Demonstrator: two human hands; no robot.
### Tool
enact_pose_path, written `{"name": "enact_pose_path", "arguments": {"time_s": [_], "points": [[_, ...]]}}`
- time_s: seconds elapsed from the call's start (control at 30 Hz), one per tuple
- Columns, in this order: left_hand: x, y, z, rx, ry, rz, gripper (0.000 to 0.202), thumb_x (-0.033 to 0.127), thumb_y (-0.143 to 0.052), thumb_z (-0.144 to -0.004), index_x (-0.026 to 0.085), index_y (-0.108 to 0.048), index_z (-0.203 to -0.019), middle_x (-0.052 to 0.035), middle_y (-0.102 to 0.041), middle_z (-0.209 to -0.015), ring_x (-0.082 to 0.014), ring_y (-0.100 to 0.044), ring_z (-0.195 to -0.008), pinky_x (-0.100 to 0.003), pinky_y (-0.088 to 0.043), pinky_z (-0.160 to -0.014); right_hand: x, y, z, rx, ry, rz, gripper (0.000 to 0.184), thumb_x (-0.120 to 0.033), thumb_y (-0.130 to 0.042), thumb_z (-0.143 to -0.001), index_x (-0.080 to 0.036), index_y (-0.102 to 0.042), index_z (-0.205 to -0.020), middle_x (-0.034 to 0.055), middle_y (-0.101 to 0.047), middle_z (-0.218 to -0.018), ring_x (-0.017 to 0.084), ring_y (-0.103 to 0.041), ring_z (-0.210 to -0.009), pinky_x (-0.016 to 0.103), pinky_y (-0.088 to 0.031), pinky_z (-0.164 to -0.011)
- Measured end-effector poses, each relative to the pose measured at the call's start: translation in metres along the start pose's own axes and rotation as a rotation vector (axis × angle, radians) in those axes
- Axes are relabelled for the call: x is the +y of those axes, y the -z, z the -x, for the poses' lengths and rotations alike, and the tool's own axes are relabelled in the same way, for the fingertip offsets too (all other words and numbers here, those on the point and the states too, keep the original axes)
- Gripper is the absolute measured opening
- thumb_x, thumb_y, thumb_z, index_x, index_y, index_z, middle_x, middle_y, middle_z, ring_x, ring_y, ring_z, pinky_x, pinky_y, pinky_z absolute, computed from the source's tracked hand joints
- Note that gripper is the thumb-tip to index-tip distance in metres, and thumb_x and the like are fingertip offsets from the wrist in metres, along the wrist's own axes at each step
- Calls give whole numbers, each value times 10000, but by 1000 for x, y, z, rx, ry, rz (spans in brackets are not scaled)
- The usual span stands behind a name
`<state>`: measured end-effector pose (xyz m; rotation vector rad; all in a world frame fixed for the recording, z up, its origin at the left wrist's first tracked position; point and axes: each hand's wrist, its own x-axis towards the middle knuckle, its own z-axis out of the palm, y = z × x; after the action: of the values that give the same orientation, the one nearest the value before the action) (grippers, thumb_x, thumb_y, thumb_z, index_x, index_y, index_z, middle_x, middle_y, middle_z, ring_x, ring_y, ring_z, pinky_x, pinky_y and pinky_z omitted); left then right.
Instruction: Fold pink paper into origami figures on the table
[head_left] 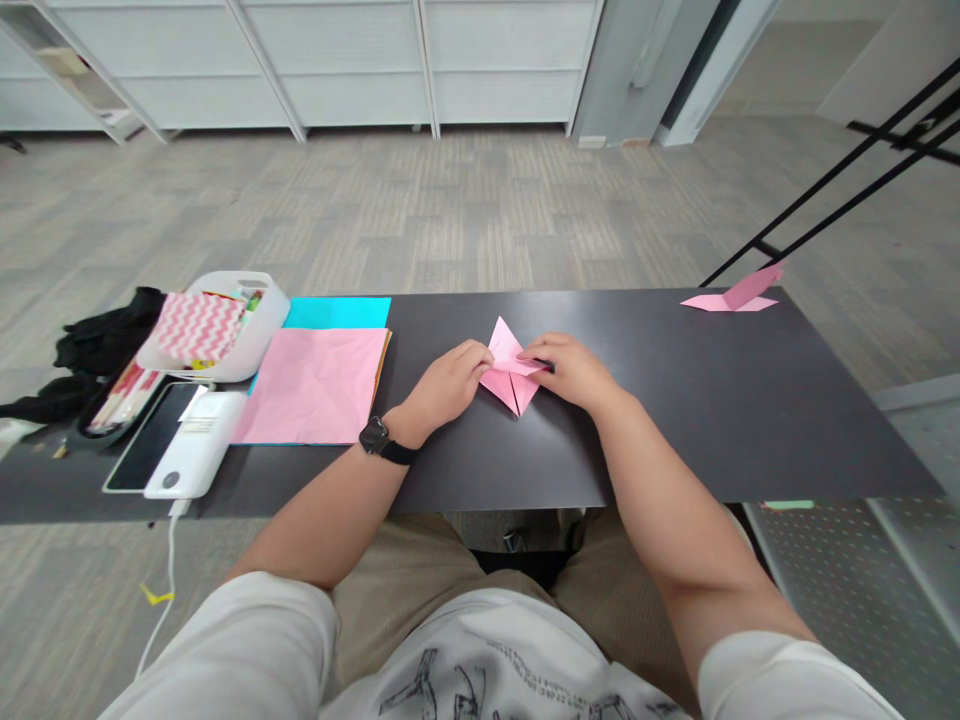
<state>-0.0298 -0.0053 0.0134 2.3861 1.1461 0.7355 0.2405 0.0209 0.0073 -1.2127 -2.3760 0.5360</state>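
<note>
A piece of pink origami paper (pixel 512 385), folded into a diamond with a slit in its lower half, lies on the dark table in front of me. My left hand (pixel 450 385) pinches its left corner, fingers curled together. On the opposite side, my right hand (pixel 574 372) has closed on the right corner, where a flap is raised across the middle. Something small and dark shows by the right fingertips; I cannot tell what it is. A finished pink folded piece with an upright wing (pixel 739 295) stands at the table's far right.
Left of my hands lies a stack of square paper, pink sheet (pixel 315 385) on top and blue sheet (pixel 341 312) behind. Beyond it are a white basket (pixel 259 335), a white power bank (pixel 196 450) with a cable, a phone-like dark screen (pixel 154 440) and black cloth (pixel 105 335).
</note>
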Motion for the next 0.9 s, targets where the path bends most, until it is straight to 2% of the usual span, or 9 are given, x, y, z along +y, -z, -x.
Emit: {"name": "enact_pose_path", "arguments": {"time_s": [0.07, 0.13, 0.23, 0.3, 0.43, 0.57, 0.77, 0.9], "points": [[1, -1, 1, -28, -28, 14, 202, 240, -438, -1100, 229, -638, -1133, -85, -702, -1185, -233, -663, -1133, -395, -540, -1024, 3, -4, 0, -1, -4, 36, 308, -168, -675, -917, -286, -853, -1139, 66, -769, -1144, 265, -687, -1077, 427, -520, -1027], [1, -2, 1, -54, -48, -12, 172, 301, -548, -1070, 223, -645, -1190, -89, -706, -1210, -250, -661, -1133, -412, -535, -1029, 4, -6, -1, 0, -13, 62, 311, -149, -669, -915, -295, -865, -1108, 66, -767, -1115, 264, -680, -1056, 428, -516, -1008], [1, -4, 2, -63, -38, -93, 382, 389, -720, -974, 222, -645, -1309, -100, -701, -1294, -288, -649, -1179, -456, -514, -1069, 0, -8, -1, -9, -7, 73, 322, -151, -677, -915, -312, -862, -1124, 54, -763, -1115, 261, -673, -1059, 428, -507, -1005], [0, -6, 1, -63, -1, -139, 423, 390, -741, -950, 235, -658, -1335, -99, -698, -1321, -300, -645, -1199, -476, -503, -1084, -3, -9, -1, -32, 5, 72, 335, -159, -693, -904, -325, -856, -1145, 44, -759, -1124, 260, -670, -1071, 431, -498, -1018], [-5, -10, 1, -78, 57, -201, 343, 279, -706, -921, 251, -713, -1262, -84, -701, -1289, -296, -650, -1174, -475, -509, -1061, -5, -13, -2, -71, 0, 94, 452, -126, -707, -847, -350, -839, -1217, 48, -745, -1163, 282, -651, -1113, 459, -487, -1037], [-12, -13, 1, -45, 103, -231, 299, 199, -677, -888, 246, -732, -1179, -78, -700, -1263, -294, -644, -1146, -483, -517, -1042, -2, -17, -2, -78, -11, 96, 540, -95, -683, -822, -366, -821, -1269, 55, -728, -1182, 288, -636, -1136, 469, -491, -1043], [-13, -13, 2, -5, 162, -263, 178, 180, -693, -878, 237, -727, -1043, -76, -702, -1212, -305, -635, -1119, -508, -515, -1029, 1, -18, -3, -53, -12, 85, 471, -109, -679, -835, -327, -833, -1223, 53, -734, -1168, 277, -645, -1119, 460, -497, -1046], [-11, -10, 1, 7, 208, -275, 96, 212, -690, -918, 233, -730, -1003, -88, -691, -1207, -308, -630, -1123, -515, -518, -1025, 2, -17, -3, -27, -25, 78, 305, -203, -659, -936, -314, -841, -1153, 58, -737, -1146, 267, -656, -1098, 449, -503, -1043]]}}
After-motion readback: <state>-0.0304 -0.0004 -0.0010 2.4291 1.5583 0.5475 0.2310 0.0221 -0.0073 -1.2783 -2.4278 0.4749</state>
